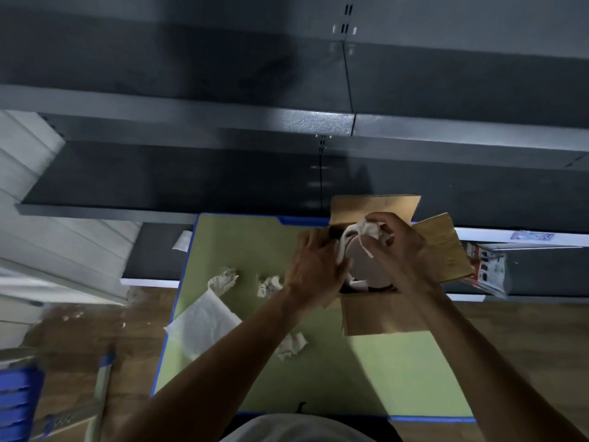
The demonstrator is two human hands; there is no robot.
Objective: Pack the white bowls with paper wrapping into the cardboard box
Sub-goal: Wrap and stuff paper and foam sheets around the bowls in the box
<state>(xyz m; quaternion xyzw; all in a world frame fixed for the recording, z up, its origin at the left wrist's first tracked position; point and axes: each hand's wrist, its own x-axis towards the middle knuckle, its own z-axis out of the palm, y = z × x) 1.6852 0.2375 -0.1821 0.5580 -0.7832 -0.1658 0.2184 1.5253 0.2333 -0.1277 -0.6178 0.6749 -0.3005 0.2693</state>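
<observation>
White bowl (366,261) inside the open cardboard box (376,314), seen rim-on as a pale disc, paper tucked along its left edge. Box at the far right part of a green mat (242,244), flaps splayed outward: one toward the shelving, one to the right, one toward the person. Crumpled paper wad (371,229) pinched in the fingers of the right hand (398,247), held just above the bowl at the box mouth, grip closed narrowly around the wad. Left hand (315,266) laid against the box's left edge, fingers bent toward the bowl and the paper beside it; whether clasping anything, cannot tell.

On the mat left of the box, two crumpled paper scraps (223,280) side by side, a flat paper sheet (204,323) nearer the mat's left border, and another crumpled piece (291,346) partly under the left forearm. Mat pale green, edged with blue tape (159,368), lying on a wood-patterned floor (73,339).

Beyond the mat, dark grey metal shelving (287,122) across the whole upper view, slotted uprights visible. Pale slatted panels (28,186) at far left. Blue crate (16,400), blurred, at the lower left corner. Small red-and-white printed carton (487,269) just right of the box's right flap. Lighting dim, edges of the view smeared.
</observation>
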